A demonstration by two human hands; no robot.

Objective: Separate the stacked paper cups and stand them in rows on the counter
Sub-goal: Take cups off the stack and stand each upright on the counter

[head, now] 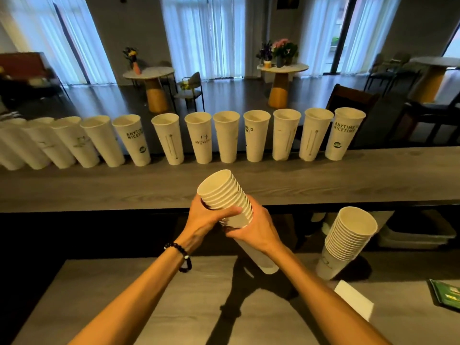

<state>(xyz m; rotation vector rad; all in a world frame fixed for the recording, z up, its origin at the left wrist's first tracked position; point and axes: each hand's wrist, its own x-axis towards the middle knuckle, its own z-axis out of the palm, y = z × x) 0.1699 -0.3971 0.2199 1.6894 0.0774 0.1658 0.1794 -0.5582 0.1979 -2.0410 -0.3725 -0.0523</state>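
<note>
2 hands clasp tilted cup stack just near of counter: left hand grips rims, right hand grips body. Risk: abrupt pull strikes cup row on counter, toppling it.

matt white paper cups stacked, grey wood-grain counter behind them, pretty smooth, glossy dark bead bracelet nearer

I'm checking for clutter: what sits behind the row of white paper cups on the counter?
Behind the row of white paper cups on the grey wooden counter, the counter ends; beyond lie dark floor, a dark wooden chair and round tables. The cups hide the counter's far edge.
</note>
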